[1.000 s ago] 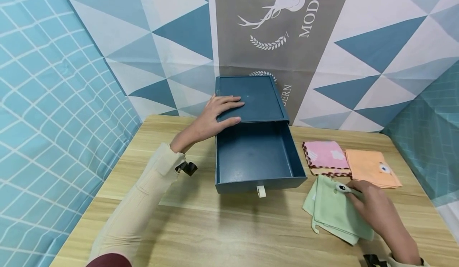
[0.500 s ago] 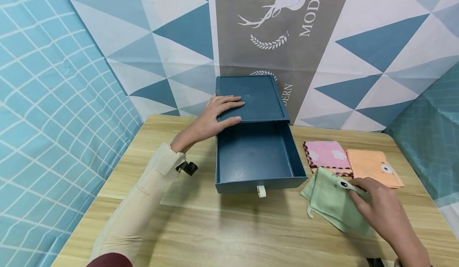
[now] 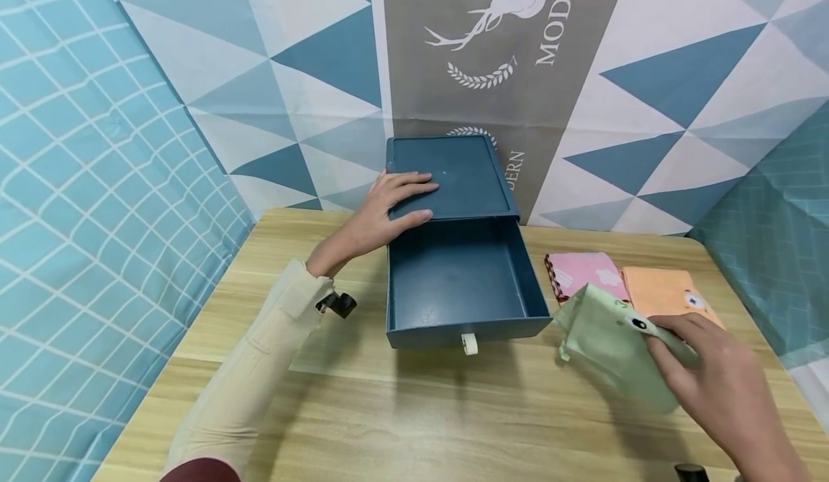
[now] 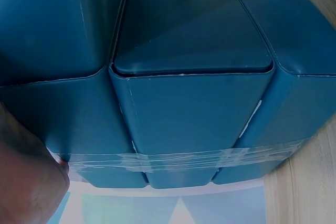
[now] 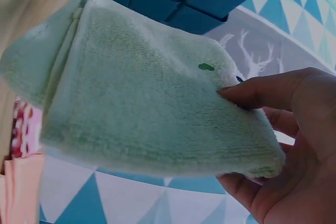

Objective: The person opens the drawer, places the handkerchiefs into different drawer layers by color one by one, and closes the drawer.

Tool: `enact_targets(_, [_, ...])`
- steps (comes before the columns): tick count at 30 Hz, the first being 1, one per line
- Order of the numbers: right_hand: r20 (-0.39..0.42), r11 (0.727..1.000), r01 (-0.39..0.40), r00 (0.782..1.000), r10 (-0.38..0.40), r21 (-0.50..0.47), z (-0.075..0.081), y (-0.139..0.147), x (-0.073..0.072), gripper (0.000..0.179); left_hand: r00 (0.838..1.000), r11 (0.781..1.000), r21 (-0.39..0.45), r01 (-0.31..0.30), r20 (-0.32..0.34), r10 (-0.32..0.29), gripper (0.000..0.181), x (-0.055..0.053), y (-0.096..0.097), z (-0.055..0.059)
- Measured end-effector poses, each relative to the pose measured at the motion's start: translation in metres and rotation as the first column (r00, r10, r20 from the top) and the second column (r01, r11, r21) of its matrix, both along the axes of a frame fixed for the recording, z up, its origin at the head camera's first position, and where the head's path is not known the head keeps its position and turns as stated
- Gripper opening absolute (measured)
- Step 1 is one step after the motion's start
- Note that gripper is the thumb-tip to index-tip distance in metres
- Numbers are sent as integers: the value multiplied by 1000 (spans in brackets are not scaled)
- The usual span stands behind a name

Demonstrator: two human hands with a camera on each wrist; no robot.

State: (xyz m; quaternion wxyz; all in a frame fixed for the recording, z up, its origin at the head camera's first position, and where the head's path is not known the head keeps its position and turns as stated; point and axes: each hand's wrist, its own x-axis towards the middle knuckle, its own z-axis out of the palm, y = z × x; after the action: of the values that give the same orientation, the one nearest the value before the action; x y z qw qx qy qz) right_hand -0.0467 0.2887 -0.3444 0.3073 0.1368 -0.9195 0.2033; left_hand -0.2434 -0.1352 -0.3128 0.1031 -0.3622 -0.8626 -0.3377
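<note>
I have the green cloth [image 3: 615, 345] raised above the counter [image 3: 453, 424] at the lower right of the head view, and the right grip [image 3: 722, 378] pinches it near one edge, thumb on the near face and fingers behind. The left grip [image 3: 398, 205] rests with fingers spread on top of the dark blue box [image 3: 460, 169], mid-frame, and I'd want it pressing there so the box doesn't skid if anything bumps the pulled-out drawer [image 3: 434, 337]. As I judge it, the step in hand is carrying the cloth, and doing it well calls for a firm pinch through every layer, since at the upper left of the right wrist view the far layers fan apart and could slide open. I'd travel high and level, so the little loop [image 3: 563, 355] can't snag the drawer's nearby corner, and steer clear of the pink cloth [image 3: 586, 273] and the orange cloth [image 3: 660, 291] behind it.
</note>
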Motion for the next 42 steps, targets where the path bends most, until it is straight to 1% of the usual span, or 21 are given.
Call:
enact_targets(5, [-47,1000,-2,999,0,-29,7,-2,2,25,1000,1000,-5,-1,-4,1,56,-1,1,0])
enact_targets(11, [-98,999,30,995,-32,-26,17,-5,6,20,1000,1000,-11,0,0,0,55,-2,1,0])
enact_targets(12, [-107,999,34,994,-36,-22,19,-5,6,24,1000,1000,-10,1,0,-1,55,-1,1,1])
enact_targets(16, [-148,999,33,988,-37,-28,31,-6,4,58,1000,1000,-3,2,-3,-2,55,-1,1,2])
enact_targets(17, [-165,999,28,986,-33,-37,33,-7,3,64,1000,1000,-1,2,-6,-2,55,-1,1,2])
enact_targets(18, [-183,999,29,982,-35,-38,36,-7,2,66,1000,1000,0,2,-10,-2,55,-1,1,2])
enact_targets(21, [-224,998,27,974,-37,-48,45,-9,0,62,1000,1000,2,6,-17,-6,55,-2,1,3])
enact_targets(24, [-255,998,38,966,-49,-49,54,-11,0,65,1000,1000,6,10,-16,-10,55,-1,0,3])
enact_targets(28, [-254,998,50,966,-54,-23,64,-14,2,67,1000,1000,8,11,-17,-11,55,0,-1,2])
enact_targets(32, [-262,999,44,964,-49,-25,68,-16,3,60,1000,1000,10,10,-22,-10,55,0,-1,0])
enact_targets(35, [-316,996,8,948,-35,-86,66,-16,0,53,1000,1000,11,6,-21,-6,54,0,-1,0])
enact_targets(39, [-376,991,-54,927,4,-124,67,-18,-4,44,1000,1000,10,1,-17,-1,54,0,0,0])
enact_targets(42, [-404,985,-103,914,39,-139,70,-20,-8,36,1000,1000,11,1,-15,-1,54,0,0,0])
